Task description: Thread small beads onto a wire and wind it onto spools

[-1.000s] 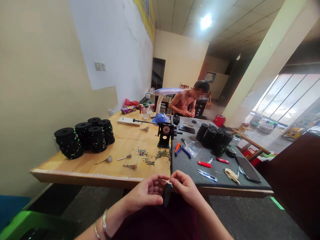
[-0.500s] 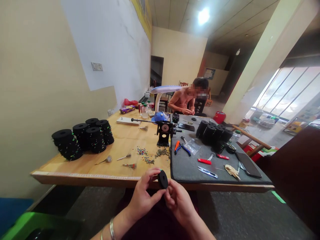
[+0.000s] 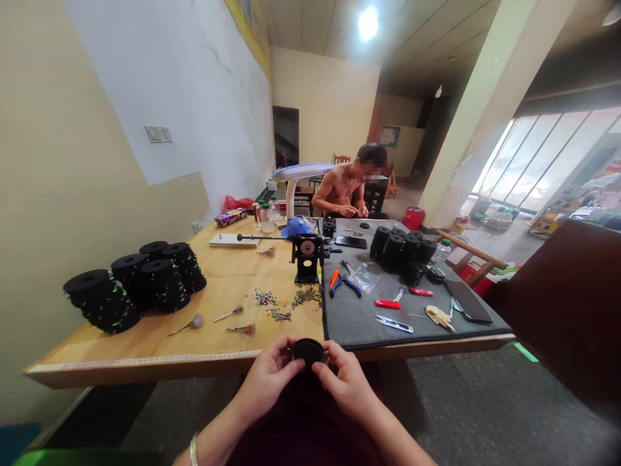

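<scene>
A round black foam spool (image 3: 308, 351) is pinched between both hands, just in front of the table's near edge. My left hand (image 3: 272, 374) grips its left side, thumb in front and fingers behind. On the right side, my right hand (image 3: 347, 375) holds it with thumb and forefinger. Beyond my hands lie small piles of colored beads (image 3: 265, 298) and metal pieces (image 3: 306, 296). A black hand-cranked winder (image 3: 307, 255) stands behind them.
Stacks of black spools (image 3: 167, 285) stand on the left, more spools (image 3: 395, 249) on the grey mat (image 3: 349, 327). Pliers (image 3: 344, 285), thread snips (image 3: 394, 323) and a red-handled cutter (image 3: 387, 304) lie on the mat. A co-worker (image 3: 344, 191) sits across the table.
The spool has tipped from nearly upright to flatter and shifted slightly left. My right hand has come up to grip its right side. The camera view has turned a little right.
</scene>
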`<state>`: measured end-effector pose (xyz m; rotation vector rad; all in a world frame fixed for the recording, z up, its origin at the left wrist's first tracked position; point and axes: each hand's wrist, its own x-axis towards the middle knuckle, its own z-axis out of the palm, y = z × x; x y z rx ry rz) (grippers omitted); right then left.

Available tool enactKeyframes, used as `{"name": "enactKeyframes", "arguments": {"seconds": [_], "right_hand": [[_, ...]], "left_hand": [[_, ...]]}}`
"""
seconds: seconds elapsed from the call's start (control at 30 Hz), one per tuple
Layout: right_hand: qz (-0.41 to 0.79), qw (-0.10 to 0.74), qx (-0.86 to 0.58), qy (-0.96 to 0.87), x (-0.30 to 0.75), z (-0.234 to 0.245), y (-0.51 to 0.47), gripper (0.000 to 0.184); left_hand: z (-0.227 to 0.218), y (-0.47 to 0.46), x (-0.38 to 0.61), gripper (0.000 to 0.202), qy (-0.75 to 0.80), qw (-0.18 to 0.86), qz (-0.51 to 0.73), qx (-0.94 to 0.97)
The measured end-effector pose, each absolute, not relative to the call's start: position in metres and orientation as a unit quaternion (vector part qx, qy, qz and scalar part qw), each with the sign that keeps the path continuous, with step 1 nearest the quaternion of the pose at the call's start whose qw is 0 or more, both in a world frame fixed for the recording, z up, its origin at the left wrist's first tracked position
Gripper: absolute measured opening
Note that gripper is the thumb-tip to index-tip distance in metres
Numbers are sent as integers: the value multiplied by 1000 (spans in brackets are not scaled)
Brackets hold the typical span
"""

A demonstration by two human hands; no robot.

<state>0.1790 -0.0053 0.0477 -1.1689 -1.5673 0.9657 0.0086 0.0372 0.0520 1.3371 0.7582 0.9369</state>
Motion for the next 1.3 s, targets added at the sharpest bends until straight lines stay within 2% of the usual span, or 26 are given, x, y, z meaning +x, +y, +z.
{"name": "enactKeyframes", "arguments": {"seconds": [0.13,0.37,0.7,0.87,1.07,1.3], "right_hand": [[340,474,-489,-649,175,46,-10,14],[271,470,-513,-666,174,40,-15,19],[209,440,-537,-689,198,54,-13,20],[171,408,-550,-708,207,65,-9,22],[188,406,-540,-713,199,61,-15,19],[186,392,-559,-707,189,52,-17,25]], "left_hand": [[48,31,14,24,328,676,407,519],[38,27,21,23,326,702,432,462],[40,33,8,23,348,657,405,532],[41,31,3,22,344,679,371,532],[38,26,11,27,325,733,397,447],[34,25,17,30,305,773,411,374]]}}
